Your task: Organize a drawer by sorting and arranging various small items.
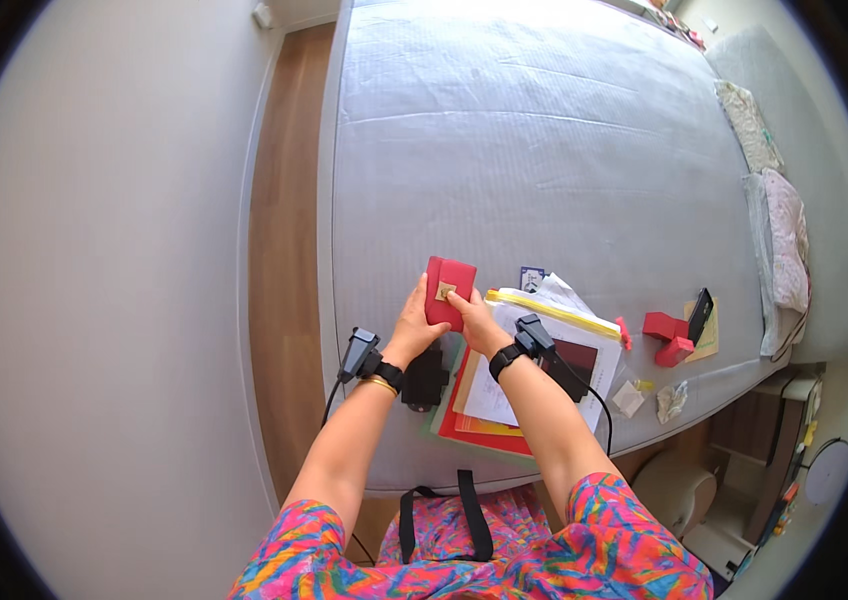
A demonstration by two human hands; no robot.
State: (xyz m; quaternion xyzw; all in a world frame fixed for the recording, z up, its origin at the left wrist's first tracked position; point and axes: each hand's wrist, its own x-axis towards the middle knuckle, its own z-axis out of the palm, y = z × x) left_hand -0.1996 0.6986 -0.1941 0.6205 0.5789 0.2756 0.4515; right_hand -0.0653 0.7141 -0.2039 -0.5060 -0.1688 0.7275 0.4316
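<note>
Both my hands hold a red wallet (457, 271) above the near part of the bed. My left hand (415, 322) grips its left edge and lower corner. On the other side, my right hand (478, 324) has its thumb on the wallet's gold-coloured clasp (446, 291). The flap looks closed. Just right of the hands lies a zip document pouch (566, 319) with a yellow zipper, on a stack of papers and a red folder (495, 440). A black object (425, 381) lies partly hidden beside my left wrist.
On the bed (514, 180), to the right, are red boxes (665, 327), a black phone-like object (701, 315), a yellowish envelope (707, 337), and a crumpled wrapper (671, 403). A blue-and-white card (532, 279) lies behind the pouch. Folded bedding (785, 240) sits along the right side. A wall (109, 285) stands left.
</note>
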